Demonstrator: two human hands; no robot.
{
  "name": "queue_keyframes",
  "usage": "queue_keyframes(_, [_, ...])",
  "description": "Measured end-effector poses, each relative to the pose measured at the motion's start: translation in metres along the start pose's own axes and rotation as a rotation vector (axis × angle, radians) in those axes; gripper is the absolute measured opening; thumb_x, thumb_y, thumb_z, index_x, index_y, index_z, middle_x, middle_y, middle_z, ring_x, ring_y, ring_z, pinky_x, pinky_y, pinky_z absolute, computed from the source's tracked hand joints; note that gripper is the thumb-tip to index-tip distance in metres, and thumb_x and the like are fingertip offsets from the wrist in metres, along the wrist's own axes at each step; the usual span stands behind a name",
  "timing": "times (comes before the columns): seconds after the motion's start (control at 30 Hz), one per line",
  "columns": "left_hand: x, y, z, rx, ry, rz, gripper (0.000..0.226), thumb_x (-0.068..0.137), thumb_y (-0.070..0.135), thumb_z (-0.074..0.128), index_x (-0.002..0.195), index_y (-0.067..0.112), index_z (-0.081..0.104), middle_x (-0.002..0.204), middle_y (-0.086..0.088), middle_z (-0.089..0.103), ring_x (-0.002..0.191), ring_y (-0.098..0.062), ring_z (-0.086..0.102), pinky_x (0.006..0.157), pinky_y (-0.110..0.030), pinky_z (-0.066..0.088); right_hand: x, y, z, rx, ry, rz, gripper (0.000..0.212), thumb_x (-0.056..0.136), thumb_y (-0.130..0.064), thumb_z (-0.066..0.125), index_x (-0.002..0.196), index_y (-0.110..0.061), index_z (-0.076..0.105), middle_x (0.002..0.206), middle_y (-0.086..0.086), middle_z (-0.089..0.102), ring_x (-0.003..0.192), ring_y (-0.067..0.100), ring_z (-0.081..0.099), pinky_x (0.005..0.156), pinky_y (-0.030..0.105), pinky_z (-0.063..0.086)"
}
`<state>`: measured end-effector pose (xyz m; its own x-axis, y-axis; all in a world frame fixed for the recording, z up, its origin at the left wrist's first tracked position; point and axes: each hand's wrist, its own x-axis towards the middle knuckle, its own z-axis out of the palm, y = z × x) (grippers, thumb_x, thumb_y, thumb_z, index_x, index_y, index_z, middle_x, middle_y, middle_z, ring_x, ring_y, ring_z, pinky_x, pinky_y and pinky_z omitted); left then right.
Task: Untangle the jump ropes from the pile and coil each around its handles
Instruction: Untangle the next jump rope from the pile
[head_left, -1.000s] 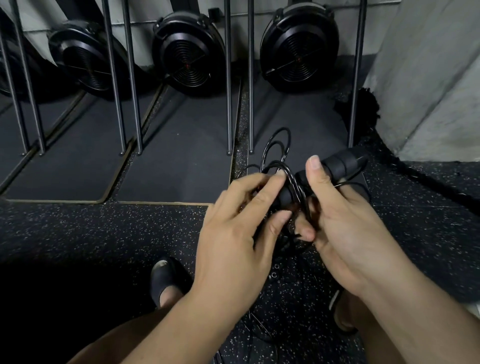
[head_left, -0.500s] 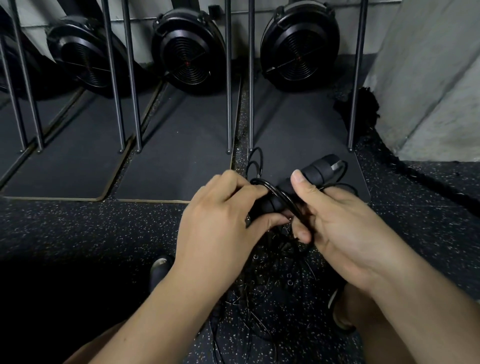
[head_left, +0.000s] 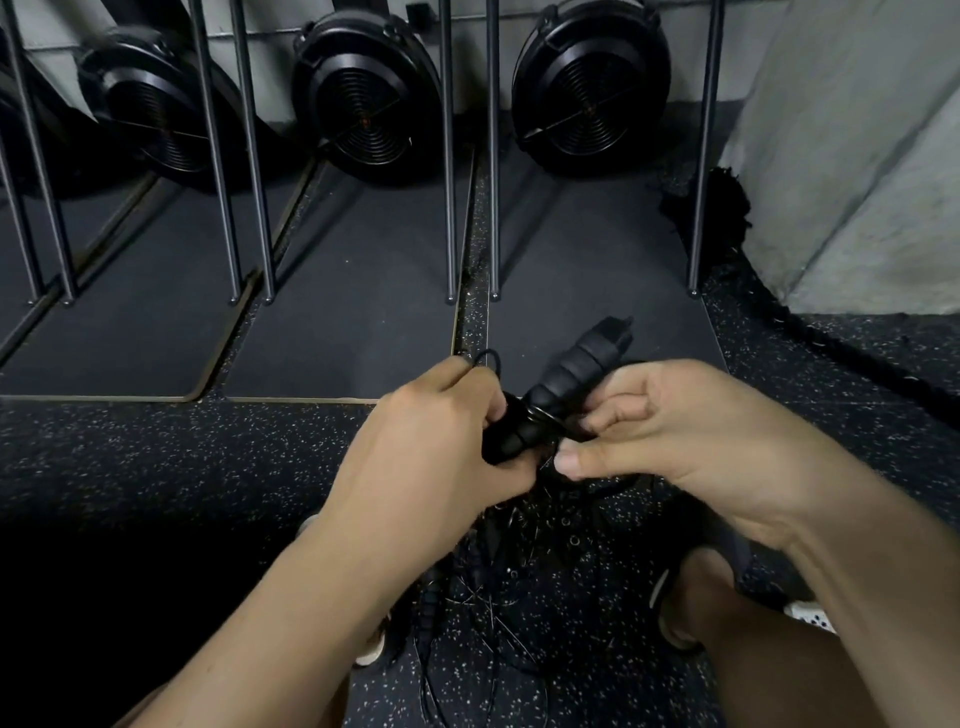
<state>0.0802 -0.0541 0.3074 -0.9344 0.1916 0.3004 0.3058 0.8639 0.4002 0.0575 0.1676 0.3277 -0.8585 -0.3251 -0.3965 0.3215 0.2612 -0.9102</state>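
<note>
— What could go wrong from here?

— The wraps could slip. My left hand (head_left: 431, 441) is curled round the lower end of the black handles (head_left: 569, 371). My right hand (head_left: 675, 431) pinches the thin cord (head_left: 544, 415) just beside them, between thumb and fingertips. If that pinch slackens, I think the turns round the middle would spring loose, since the cord looks stiff and wiry.

— Anything else?

— The free length drops into the pile (head_left: 498, 566) on the floor (head_left: 156, 467) between my feet. Pulling hard could drag another rope up with it, or tighten a knot down there.

— How does the rope itself look?

— The handles are ribbed and padded, held in the air over the floor and tilted up and away from me. A few dark turns sit round their middle, and a small loop (head_left: 489, 352) stands above my left knuckles. It's black cord against a dark speckled floor, so I can't tell how many ropes are in the pile or whether this one is fully free of it.
</note>
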Motion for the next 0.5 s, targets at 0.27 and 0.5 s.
queue_keyframes(0.27, [0.0, -0.007, 0.002, -0.053, -0.183, 0.056, 0.035, 0.07, 0.058, 0.055, 0.087, 0.029, 0.066, 0.087, 0.012, 0.052, 0.067, -0.013, 0.056, 0.053, -0.027, 0.039, -0.001, -0.006, -0.001, -0.366, 0.352, -0.205, 0.011, 0.092, -0.02, 0.084, 0.087, -0.022, 0.074, 0.072, -0.01, 0.078, 0.069, 0.006, 0.075, 0.068, 0.031, 0.052])
queue_keyframes(0.5, [0.003, -0.017, -0.01, -0.3, -0.146, 0.056, 0.022, 0.08, 0.047, 0.076, 0.092, 0.028, 0.072, 0.09, 0.013, 0.059, 0.077, -0.013, 0.061, 0.067, -0.023, 0.046, 0.015, 0.004, -0.02, -0.332, 0.31, -0.204, 0.01, 0.098, -0.021, 0.079, 0.09, -0.023, 0.072, 0.078, -0.004, 0.079, 0.076, 0.019, 0.076, 0.082, 0.043, 0.055])
